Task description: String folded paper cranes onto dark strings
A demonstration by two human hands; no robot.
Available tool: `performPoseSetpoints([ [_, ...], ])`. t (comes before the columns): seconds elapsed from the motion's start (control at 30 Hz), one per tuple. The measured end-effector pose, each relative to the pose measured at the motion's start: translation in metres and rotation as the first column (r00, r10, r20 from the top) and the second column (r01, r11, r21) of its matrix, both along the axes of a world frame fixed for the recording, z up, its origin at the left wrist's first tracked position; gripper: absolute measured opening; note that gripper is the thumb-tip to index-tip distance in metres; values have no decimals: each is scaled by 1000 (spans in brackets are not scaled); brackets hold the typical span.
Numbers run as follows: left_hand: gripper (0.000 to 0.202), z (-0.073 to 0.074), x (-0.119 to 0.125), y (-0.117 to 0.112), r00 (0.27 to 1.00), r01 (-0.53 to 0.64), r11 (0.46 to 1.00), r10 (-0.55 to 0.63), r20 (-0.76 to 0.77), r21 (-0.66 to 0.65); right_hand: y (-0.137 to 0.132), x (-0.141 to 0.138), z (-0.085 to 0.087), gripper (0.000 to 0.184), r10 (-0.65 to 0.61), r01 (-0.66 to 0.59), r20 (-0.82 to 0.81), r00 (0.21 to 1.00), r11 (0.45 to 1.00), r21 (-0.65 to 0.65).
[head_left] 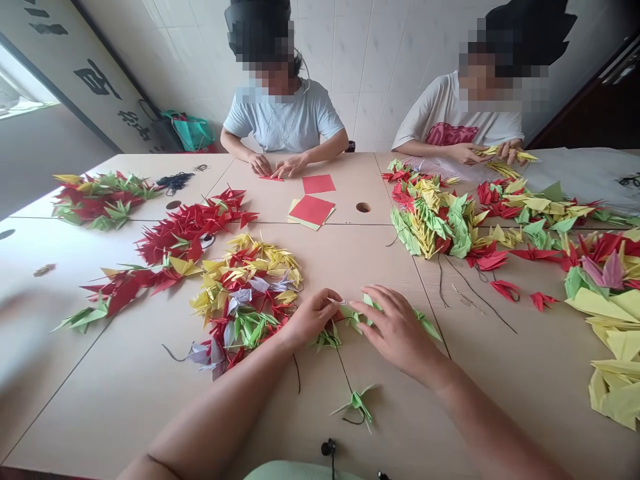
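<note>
In the head view, dark characters [95, 77] on a slanted panel [75, 40] at ten o'clock read only in part. At five o'clock, sharp-tipped green folded-paper birds [429, 326] lie on the table [280, 420], partly hidden by the right hand [395, 327], fingers half spread; its grip cannot be told. The left hand [313, 317] has thumb and forefinger almost meeting at a small pale bit [343, 302], hold unclear. A mixed-colour heap [214, 293] sits at eight o'clock.
</note>
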State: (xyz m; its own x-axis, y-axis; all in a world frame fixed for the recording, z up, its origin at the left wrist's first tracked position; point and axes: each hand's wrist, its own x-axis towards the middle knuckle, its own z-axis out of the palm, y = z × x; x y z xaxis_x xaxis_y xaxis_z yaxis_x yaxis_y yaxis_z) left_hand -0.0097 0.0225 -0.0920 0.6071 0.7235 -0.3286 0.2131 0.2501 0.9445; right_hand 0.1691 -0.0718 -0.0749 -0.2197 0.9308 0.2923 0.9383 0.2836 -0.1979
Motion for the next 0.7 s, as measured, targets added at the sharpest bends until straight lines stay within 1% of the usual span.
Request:
performPoseSetpoints([
  [0.03, 31, 1, 0, 0, 1000, -9, 1000, 9, 10, -16, 0, -3, 1, 30, 21, -21, 5, 1000, 1000, -8],
  [0.1, 38, 2, 0, -1, 999, -32, 998, 34, 33, -52, 1, -6, 0, 23, 47, -46, 16, 999, 998, -30],
  [0.17, 43, 1, 1, -2, 996, -64, 995, 69, 61, -82, 2, -5, -4, 16, 45, -43, 26, 999, 998, -47],
  [0.23, 48, 0, 1, -2, 989, -102, 990, 111, 95, -102, 2, -1, -8, 16, 23, -21, 36, 999, 998, -51],
  [0.3, 52, -3, 1, -2, 980, -133, 985, 147, 131, -113, 0, 3, -10, 19, -3, 4, 43, 999, 999, -44],
  [0.37, 54, -5, 2, -2, 971, -153, 981, 172, 164, -122, -2, 3, -8, 24, -11, 13, 48, 999, 999, -36],
  [0.43, 54, -7, 3, -2, 963, -163, 977, 187, 196, -135, -3, -1, -3, 32, 12, -10, 50, 999, 999, -33],
  [0.57, 54, -8, 3, -3, 949, -166, 974, 200, 242, -155, 1, -17, 4, 51, 99, -96, 55, 994, 994, -46],
  [0.63, 53, -8, 3, -3, 947, -161, 974, 198, 254, -158, 5, -22, 4, 51, 122, -118, 63, 991, 991, -58],
  [0.7, 52, -8, 2, -3, 945, -158, 975, 195, 262, -157, 8, -24, 2, 49, 117, -113, 70, 991, 991, -65],
])
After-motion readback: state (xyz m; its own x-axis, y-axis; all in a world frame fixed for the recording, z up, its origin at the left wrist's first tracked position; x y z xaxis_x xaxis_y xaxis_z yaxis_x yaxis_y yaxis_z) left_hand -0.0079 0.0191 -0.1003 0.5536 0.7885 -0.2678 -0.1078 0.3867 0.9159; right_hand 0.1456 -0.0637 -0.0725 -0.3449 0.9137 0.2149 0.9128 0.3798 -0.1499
